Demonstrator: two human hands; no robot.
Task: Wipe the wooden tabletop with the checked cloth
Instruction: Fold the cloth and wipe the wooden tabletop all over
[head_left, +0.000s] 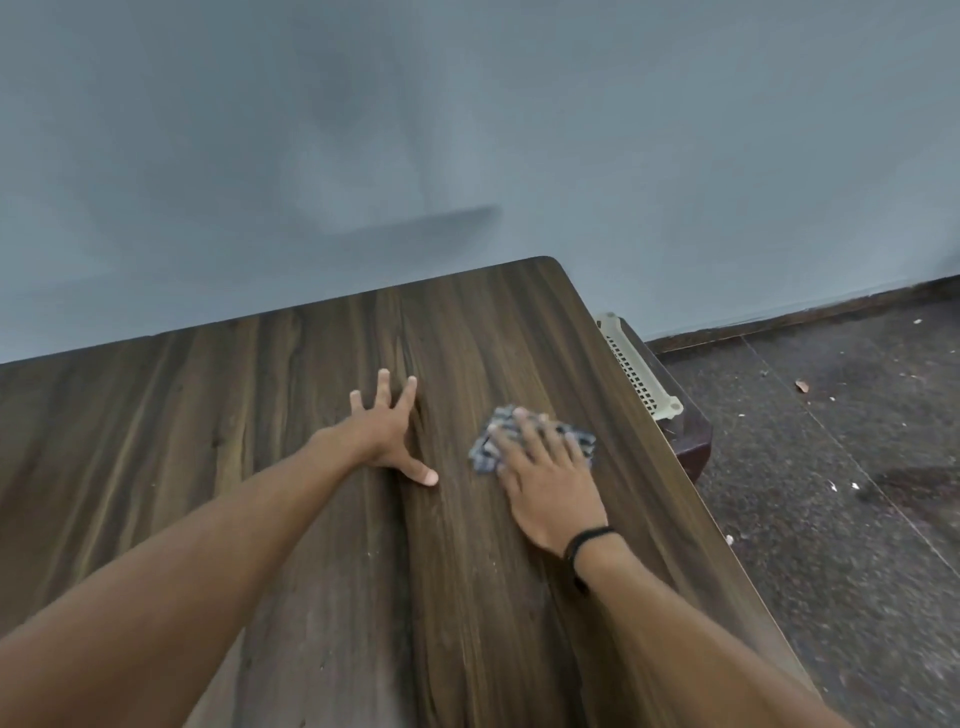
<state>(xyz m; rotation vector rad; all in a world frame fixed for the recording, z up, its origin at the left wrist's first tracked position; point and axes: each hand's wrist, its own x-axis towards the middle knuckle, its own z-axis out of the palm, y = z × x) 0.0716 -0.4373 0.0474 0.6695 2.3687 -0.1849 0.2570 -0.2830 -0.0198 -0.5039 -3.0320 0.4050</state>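
Checked cloth (530, 439) bunched under flat, spread right hand (545, 483) near tabletop (260, 467) right edge; left hand (384, 431) splayed empty just beside, bracing.

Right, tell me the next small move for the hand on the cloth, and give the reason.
Probably slide the right hand with the checked cloth toward the far corner of the wooden tabletop. The hand lies flat on the bunched cloth near the right edge, and bare wood stretches beyond it to the wall. The left hand is spread flat on the wood beside it, seemingly bracing.
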